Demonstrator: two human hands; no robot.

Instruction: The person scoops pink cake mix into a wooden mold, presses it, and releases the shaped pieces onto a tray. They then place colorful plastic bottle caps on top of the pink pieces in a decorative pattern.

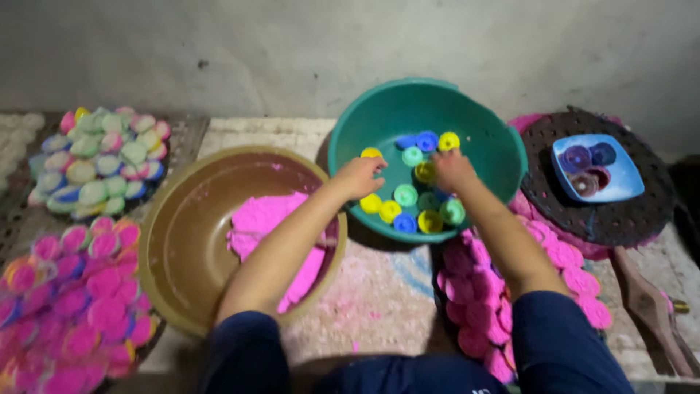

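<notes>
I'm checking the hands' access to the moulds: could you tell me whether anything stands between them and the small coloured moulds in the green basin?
Nothing visible does: the left hand and right hand are already inside the green basin, right at the coloured moulds.

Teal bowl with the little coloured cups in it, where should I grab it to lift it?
Probably the teal bowl's thick rim, one hand on the left edge and one on the right. The wall is round with no handle in view, and both sides look free. The left hand and right hand reach inside among the small cups.
</notes>
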